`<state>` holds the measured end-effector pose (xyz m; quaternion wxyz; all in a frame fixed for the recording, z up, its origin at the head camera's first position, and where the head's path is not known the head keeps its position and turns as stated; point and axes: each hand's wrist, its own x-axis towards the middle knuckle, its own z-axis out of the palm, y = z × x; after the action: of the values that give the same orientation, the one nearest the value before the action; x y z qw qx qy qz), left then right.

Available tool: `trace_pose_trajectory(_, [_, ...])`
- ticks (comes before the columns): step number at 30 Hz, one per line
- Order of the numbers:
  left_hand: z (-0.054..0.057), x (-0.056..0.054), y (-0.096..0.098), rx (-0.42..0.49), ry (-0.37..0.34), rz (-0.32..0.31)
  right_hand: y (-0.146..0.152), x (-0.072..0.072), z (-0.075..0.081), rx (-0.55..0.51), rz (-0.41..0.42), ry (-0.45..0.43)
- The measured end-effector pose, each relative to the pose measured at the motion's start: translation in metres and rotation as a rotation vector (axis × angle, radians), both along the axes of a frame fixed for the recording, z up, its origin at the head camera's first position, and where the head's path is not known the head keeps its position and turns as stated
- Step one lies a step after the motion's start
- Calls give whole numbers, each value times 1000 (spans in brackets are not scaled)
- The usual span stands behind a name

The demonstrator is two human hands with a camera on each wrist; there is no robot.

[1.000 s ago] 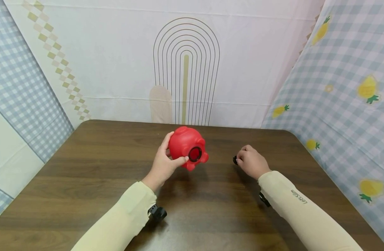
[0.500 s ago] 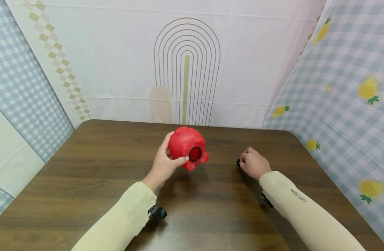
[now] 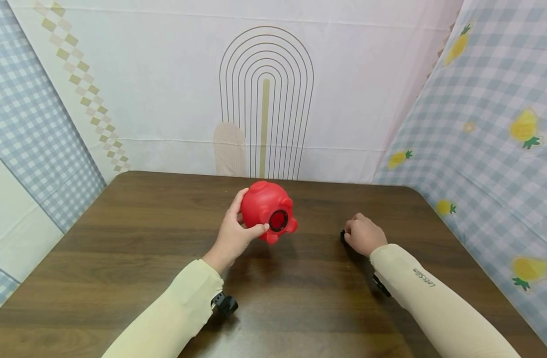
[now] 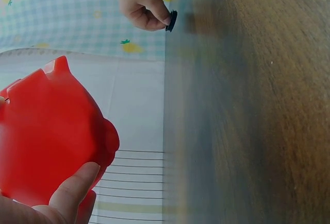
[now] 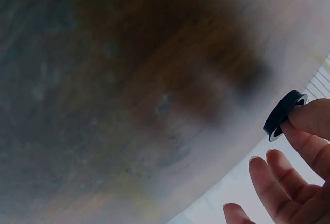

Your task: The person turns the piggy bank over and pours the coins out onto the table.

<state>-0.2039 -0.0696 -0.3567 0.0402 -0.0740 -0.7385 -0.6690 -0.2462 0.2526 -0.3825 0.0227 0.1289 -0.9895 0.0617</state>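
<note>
A shiny red piggy bank is tipped over, its stubby feet and the round black-rimmed hole in its underside turned to the right. My left hand grips it from the left, thumb by the hole and fingers around the far side. Off to the right, my right hand pinches a small round black plug between thumb and index finger. The right wrist view shows the other fingers loosely bent below the plug. In the left wrist view, the piggy bank fills the lower left, and the plug appears near the top.
Both hands are over a dark brown wooden table. Behind its far edge hangs a white cloth with printed arches. Blue checked cloth with pineapples closes off the right side, and more checked cloth hangs at left.
My right hand has moved a little to the right and toward me, carrying the black plug away from the piggy bank. The left hand and piggy bank stay in place.
</note>
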Motion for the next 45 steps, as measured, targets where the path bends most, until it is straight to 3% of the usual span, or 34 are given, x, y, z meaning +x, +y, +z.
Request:
trace_pose_trajectory(31, [0,0,-3,-4,8,-22,8,-3,-3,48,-41,-94])
trace_pose_trajectory(45, [2,1,-4,-27,-8,-52,7,-3,3,-25,-88,-104])
